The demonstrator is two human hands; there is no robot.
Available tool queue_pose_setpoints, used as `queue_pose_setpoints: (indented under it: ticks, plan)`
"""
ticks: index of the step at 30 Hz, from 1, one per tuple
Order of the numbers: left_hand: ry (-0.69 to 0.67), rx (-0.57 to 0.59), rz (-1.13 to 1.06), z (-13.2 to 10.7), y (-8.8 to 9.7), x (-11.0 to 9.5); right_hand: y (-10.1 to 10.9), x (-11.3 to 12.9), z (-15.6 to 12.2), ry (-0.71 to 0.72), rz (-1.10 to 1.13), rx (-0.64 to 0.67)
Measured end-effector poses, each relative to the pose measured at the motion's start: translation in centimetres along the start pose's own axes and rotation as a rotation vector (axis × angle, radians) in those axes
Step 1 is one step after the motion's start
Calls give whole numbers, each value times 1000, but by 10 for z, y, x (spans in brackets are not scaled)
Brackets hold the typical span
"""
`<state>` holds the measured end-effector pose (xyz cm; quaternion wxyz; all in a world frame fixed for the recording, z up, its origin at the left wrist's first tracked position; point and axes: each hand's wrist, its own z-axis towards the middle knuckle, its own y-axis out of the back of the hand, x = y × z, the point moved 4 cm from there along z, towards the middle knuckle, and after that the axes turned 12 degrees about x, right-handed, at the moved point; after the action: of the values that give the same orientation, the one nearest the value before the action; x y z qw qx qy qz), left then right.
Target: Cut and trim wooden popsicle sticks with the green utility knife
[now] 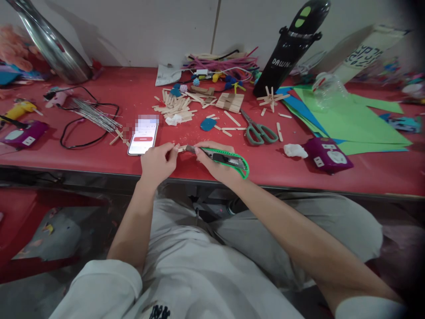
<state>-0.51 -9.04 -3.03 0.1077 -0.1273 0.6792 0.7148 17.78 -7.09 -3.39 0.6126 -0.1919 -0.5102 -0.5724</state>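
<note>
Near the front edge of the red table, my right hand point(217, 163) is closed round a green utility knife point(229, 160), its blade end pointing left. My left hand point(158, 160) pinches a small wooden stick point(182, 149), whose free end meets the blade. How much of the stick lies inside my fingers is hidden. A phone point(143, 136) with a lit screen lies just behind my left hand. Behind the knife are green-handled scissors point(259, 132), a blue oval piece point(208, 124) and a pile of cut wooden sticks point(175, 105).
A black bottle point(282, 57) and a steel bottle point(55, 46) lean at the back. Green paper sheets point(352, 119) and a purple box point(328, 156) lie right. Metal wires point(94, 116), a black cable point(66, 144) and a yellow glue gun point(20, 109) lie left.
</note>
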Motion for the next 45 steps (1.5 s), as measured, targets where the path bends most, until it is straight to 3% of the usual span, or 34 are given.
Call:
queue_pose_setpoints:
  ticks: [8,13,45]
  plan:
    - [11,6,18,0,-1,0,0,0,0,1,-8,18]
    - [15,6,24,0,-1,0,0,-1,-1,54,-32,-36]
    - [34,17,41,-1,-1,0,2,3,0,-16,-39,18]
